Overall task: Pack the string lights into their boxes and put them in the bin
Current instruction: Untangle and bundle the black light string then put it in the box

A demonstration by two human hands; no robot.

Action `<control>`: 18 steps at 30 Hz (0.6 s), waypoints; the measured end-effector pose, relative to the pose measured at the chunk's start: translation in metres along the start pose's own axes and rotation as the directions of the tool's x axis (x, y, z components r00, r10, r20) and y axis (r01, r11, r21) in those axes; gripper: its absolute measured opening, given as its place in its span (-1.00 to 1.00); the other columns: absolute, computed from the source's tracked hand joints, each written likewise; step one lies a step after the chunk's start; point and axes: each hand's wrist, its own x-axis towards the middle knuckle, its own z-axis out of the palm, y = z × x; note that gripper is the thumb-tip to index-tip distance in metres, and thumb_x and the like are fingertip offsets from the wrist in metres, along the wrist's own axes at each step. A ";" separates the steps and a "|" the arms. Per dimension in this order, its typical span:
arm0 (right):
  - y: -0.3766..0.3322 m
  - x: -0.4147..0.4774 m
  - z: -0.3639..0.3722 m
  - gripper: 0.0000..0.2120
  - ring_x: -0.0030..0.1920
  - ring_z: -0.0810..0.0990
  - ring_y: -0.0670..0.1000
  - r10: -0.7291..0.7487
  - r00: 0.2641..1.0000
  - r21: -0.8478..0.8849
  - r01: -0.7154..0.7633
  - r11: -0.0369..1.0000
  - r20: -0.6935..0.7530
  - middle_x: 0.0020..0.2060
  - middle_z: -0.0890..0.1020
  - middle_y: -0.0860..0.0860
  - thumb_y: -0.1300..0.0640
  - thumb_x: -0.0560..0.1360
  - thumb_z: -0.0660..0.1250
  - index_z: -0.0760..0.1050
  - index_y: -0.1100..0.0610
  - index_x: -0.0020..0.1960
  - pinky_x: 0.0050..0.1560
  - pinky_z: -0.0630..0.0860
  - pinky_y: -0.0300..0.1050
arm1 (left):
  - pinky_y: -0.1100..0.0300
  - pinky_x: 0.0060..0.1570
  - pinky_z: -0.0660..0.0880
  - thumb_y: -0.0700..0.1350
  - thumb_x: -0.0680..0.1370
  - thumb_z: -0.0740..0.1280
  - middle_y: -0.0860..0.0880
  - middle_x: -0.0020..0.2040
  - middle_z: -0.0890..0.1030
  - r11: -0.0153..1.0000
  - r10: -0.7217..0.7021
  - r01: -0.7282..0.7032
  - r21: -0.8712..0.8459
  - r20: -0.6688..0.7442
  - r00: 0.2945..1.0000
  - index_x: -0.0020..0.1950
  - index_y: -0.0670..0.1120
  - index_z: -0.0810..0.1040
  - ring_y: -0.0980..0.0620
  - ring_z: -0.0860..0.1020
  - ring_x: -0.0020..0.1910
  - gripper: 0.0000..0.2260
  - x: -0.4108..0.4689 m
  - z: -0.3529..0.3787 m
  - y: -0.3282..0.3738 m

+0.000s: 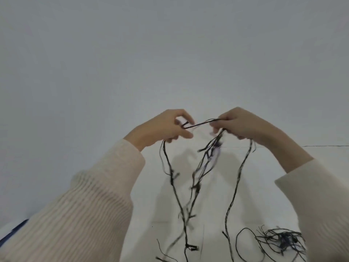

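String lights (196, 174) pinched taut between both raised hands.

**Inspector:** Background?
**Assistant:** A plain grey-white wall (170, 53) fills the upper half of the view. It is unmarked and evenly lit.
**Inspector:** Work surface?
**Assistant:** A white tabletop (264, 195) lies below the wall and meets it along a thin dark seam (324, 146), visible at the right. Faint straight creases (203, 235) cross the tabletop near bottom centre.
**Inspector:** Anything further?
**Assistant:** One dark blue item (14, 230) at the lower left edge — mostly hidden, kind not determinable.
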 end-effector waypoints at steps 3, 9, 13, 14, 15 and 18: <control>0.022 0.007 -0.025 -0.80 -0.47 0.39 -0.05 0.030 0.951 -0.214 -0.100 0.972 -0.309 -0.53 0.47 -0.01 0.11 0.50 0.33 0.65 0.17 -0.22 -0.46 0.32 -0.23 | 0.35 -0.51 0.33 -0.15 0.47 0.41 -0.01 -0.30 0.48 0.975 -0.079 0.079 0.206 -0.007 0.997 0.00 -0.06 0.54 0.14 0.37 -0.51 -0.87 -0.007 -0.003 -0.043; 0.057 0.008 -0.032 -0.79 -0.28 0.52 0.14 0.165 0.877 -0.240 -0.298 0.924 -0.452 -0.34 0.57 0.12 0.10 0.51 0.30 0.64 0.20 -0.13 -0.29 0.34 -0.15 | 0.37 -0.17 0.50 -0.06 0.57 0.29 -0.03 -0.26 0.62 0.976 -0.167 0.161 0.148 0.029 0.985 -0.11 -0.10 0.60 0.16 0.59 -0.29 -0.84 -0.014 -0.009 -0.073; 0.034 -0.013 -0.031 -0.63 -0.47 0.29 -0.03 0.157 0.970 -0.234 -0.112 0.966 0.185 -0.43 0.41 -0.04 -0.01 0.38 0.48 0.50 -0.05 0.16 -0.45 0.25 -0.23 | 0.19 -0.35 0.55 -0.08 0.59 0.23 -0.02 -0.41 0.40 0.935 -0.144 0.125 -0.333 -0.033 0.989 -0.09 -0.12 0.56 0.06 0.43 -0.49 -0.83 -0.012 -0.011 -0.035; 0.022 -0.017 -0.027 -0.52 -0.47 0.25 -0.06 0.113 0.950 -0.105 -0.086 0.991 0.291 -0.45 0.35 -0.06 -0.02 0.36 0.50 0.41 -0.15 0.22 -0.45 0.23 -0.24 | 0.24 -0.43 0.48 -0.09 0.58 0.25 -0.01 -0.42 0.39 0.965 -0.109 0.098 -0.245 -0.032 0.994 -0.08 -0.10 0.58 0.08 0.37 -0.52 -0.85 -0.009 -0.007 -0.022; 0.011 -0.019 -0.022 -0.47 -0.48 0.23 -0.08 0.063 0.936 0.016 -0.073 0.997 0.347 -0.47 0.29 -0.07 -0.02 0.36 0.49 0.36 -0.20 0.25 -0.46 0.21 -0.25 | 0.26 -0.46 0.42 -0.10 0.57 0.28 0.00 -0.42 0.39 0.986 -0.056 0.052 -0.158 -0.021 0.998 -0.06 -0.09 0.60 0.08 0.34 -0.52 -0.87 -0.005 -0.001 -0.008; -0.012 -0.015 -0.008 -0.75 -0.52 0.15 -0.08 -0.034 0.923 0.152 -0.027 0.988 0.384 -0.51 0.19 -0.08 -0.04 0.43 0.42 0.58 0.02 0.07 -0.50 0.13 -0.26 | 0.26 -0.47 0.37 -0.15 0.50 0.38 0.05 -0.43 0.44 0.983 0.092 -0.107 -0.149 -0.098 0.991 -0.03 -0.07 0.58 0.11 0.34 -0.53 -0.93 0.006 0.013 0.025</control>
